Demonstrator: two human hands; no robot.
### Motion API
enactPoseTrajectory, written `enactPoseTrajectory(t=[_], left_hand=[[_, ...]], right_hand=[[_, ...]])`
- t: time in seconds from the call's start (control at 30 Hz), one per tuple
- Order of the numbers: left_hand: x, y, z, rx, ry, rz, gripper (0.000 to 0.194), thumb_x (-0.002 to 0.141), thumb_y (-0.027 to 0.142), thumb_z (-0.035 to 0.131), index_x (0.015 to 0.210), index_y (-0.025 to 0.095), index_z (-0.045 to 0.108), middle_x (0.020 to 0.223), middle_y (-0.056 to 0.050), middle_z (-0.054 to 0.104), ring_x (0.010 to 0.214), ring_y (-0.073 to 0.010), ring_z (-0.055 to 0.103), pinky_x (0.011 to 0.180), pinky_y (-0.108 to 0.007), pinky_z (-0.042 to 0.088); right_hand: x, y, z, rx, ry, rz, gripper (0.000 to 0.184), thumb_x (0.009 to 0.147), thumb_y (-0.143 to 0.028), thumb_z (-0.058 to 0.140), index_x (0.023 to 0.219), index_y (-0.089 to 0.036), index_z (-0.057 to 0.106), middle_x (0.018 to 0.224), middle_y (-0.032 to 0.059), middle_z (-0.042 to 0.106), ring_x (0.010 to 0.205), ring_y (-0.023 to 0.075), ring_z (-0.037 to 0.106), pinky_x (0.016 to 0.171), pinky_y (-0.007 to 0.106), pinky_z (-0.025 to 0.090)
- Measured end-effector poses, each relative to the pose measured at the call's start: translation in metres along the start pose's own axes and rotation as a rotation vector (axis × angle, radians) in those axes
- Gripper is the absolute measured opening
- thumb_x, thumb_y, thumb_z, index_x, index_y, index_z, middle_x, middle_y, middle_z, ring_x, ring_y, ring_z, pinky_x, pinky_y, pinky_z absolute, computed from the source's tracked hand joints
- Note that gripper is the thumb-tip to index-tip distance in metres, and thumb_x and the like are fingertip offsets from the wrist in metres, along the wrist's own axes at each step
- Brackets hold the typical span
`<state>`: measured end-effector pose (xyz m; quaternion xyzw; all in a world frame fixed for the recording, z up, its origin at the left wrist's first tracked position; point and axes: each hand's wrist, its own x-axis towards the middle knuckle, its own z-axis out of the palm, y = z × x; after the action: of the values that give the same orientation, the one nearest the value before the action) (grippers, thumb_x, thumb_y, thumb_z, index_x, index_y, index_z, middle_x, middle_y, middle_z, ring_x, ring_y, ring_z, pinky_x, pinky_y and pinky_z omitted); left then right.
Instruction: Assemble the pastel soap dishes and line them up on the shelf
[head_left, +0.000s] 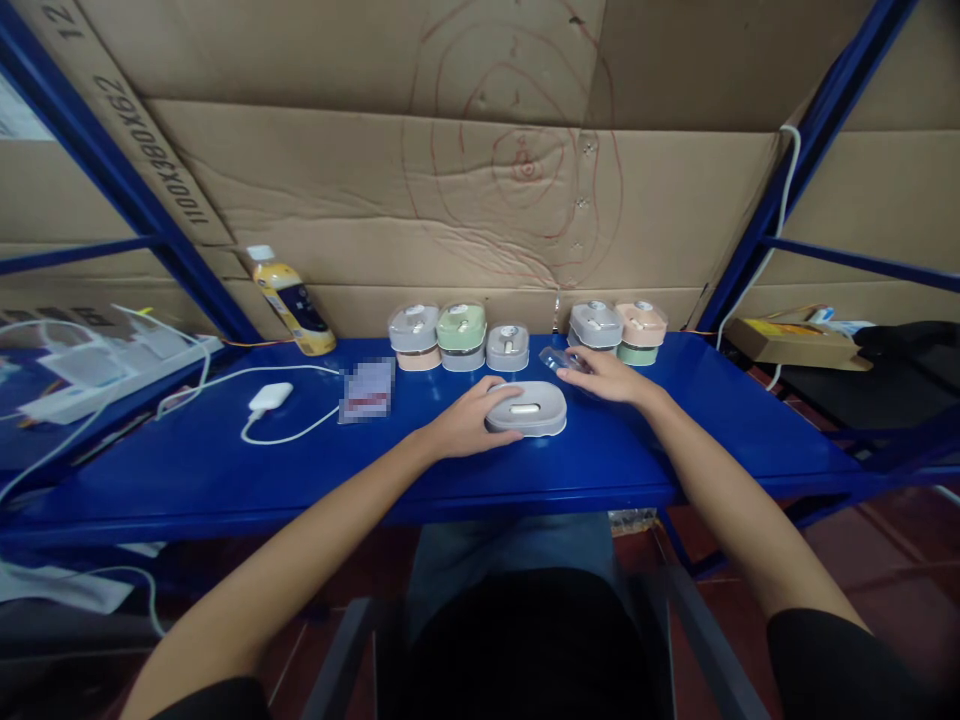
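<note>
My left hand (480,418) grips the left end of a grey oval case (546,402), thumb at the near side and fingers at the far side. The case rests on the blue table, and a small white oblong piece (525,408) shows in the recess on its top. Farther back and to the right, my right hand (600,374) is closed on a clear plastic cover (553,358), held low by the table; its exact shape is hard to make out. Just left of that cover stands a small grey box with a clear top (508,350).
Along the cardboard wall (337,190) stand stacked boxes, green over grey (461,335), grey over peach (416,335) and peach over green (642,330). A yellow drink bottle (296,305), a white charger (270,397) with cable and a blurred flat item (367,390) lie left.
</note>
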<state>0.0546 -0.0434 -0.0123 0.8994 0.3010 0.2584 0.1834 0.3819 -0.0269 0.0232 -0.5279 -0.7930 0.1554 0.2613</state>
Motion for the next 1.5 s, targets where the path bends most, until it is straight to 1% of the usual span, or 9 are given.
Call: enactPoseTrajectory(t=[0.13,0.23,0.37,0.53,0.87,1.0,1.23,1.37,1.5], left_hand=[[0.002,-0.009,0.004,-0.089,0.067,-0.090,0.116,0.075,0.057,0.097,0.169,0.025,0.037,0.158,-0.020,0.057,0.147,-0.0443,0.057,0.125,-0.065,0.046],[0.003,-0.015,0.010,-0.216,0.095,-0.118,0.133,0.067,0.057,0.102,0.171,0.022,0.027,0.160,-0.025,0.053,0.144,-0.0460,0.060,0.122,-0.067,0.048],[0.004,-0.017,0.017,-0.321,0.112,-0.089,0.128,0.068,0.055,0.102,0.167,0.020,0.029,0.158,-0.025,0.053,0.142,-0.0439,0.062,0.121,-0.064,0.050],[0.006,-0.012,0.014,-0.301,0.109,-0.072,0.121,0.070,0.053,0.101,0.165,0.024,0.033,0.146,-0.018,0.064,0.135,-0.0410,0.068,0.118,-0.062,0.053],[0.007,-0.017,0.015,-0.301,0.122,-0.042,0.122,0.072,0.049,0.100,0.168,0.021,0.030,0.150,-0.022,0.065,0.136,-0.0415,0.069,0.118,-0.061,0.052],[0.007,-0.019,0.016,-0.304,0.114,-0.031,0.120,0.076,0.050,0.097,0.169,0.020,0.028,0.152,-0.023,0.065,0.137,-0.0404,0.069,0.119,-0.060,0.052],[0.008,-0.023,0.017,-0.286,0.128,-0.013,0.121,0.075,0.049,0.097,0.169,0.021,0.027,0.153,-0.023,0.065,0.136,-0.0398,0.070,0.119,-0.061,0.054],[0.008,-0.024,0.014,-0.270,0.104,-0.025,0.116,0.079,0.050,0.095,0.169,0.021,0.028,0.156,-0.023,0.063,0.139,-0.0395,0.069,0.120,-0.059,0.054],[0.004,-0.029,0.010,-0.169,0.130,-0.028,0.110,0.084,0.048,0.092,0.170,0.021,0.027,0.158,-0.023,0.061,0.144,-0.0392,0.065,0.122,-0.060,0.053]], right_hand=[[-0.006,-0.021,0.010,0.026,0.008,-0.250,0.085,0.084,-0.070,0.083,0.153,-0.023,0.065,0.148,0.0153,0.072,0.131,0.0365,0.071,0.115,0.057,0.056],[-0.010,-0.041,0.025,-0.021,-0.007,-0.344,0.088,0.081,-0.070,0.086,0.155,-0.027,0.065,0.142,0.0130,0.074,0.130,0.0355,0.070,0.114,0.055,0.055],[-0.014,-0.058,0.041,-0.148,-0.029,-0.312,0.089,0.085,-0.074,0.081,0.157,-0.024,0.064,0.131,0.0162,0.074,0.123,0.0385,0.069,0.107,0.057,0.056],[-0.017,-0.065,0.044,-0.295,-0.056,-0.281,0.090,0.093,-0.077,0.069,0.162,-0.020,0.059,0.129,0.0204,0.071,0.115,0.0407,0.069,0.096,0.055,0.058],[-0.022,-0.082,0.043,-0.460,-0.066,-0.222,0.088,0.097,-0.074,0.068,0.164,-0.019,0.056,0.132,0.0218,0.070,0.116,0.0406,0.067,0.097,0.052,0.055],[-0.024,-0.084,0.043,-0.494,-0.054,-0.254,0.083,0.098,-0.071,0.069,0.160,-0.018,0.058,0.133,0.0214,0.070,0.119,0.0386,0.065,0.101,0.049,0.052],[-0.022,-0.085,0.048,-0.499,-0.043,-0.241,0.079,0.098,-0.073,0.066,0.156,-0.020,0.061,0.129,0.0207,0.071,0.115,0.0399,0.066,0.100,0.053,0.053],[-0.023,-0.081,0.043,-0.404,-0.093,-0.217,0.094,0.096,-0.075,0.067,0.167,-0.016,0.049,0.139,0.0250,0.067,0.125,0.0441,0.066,0.105,0.059,0.054],[-0.033,-0.066,0.025,-0.300,-0.190,-0.291,0.106,0.087,-0.069,0.082,0.173,-0.022,0.041,0.162,0.0237,0.055,0.144,0.0483,0.056,0.110,0.060,0.055]])
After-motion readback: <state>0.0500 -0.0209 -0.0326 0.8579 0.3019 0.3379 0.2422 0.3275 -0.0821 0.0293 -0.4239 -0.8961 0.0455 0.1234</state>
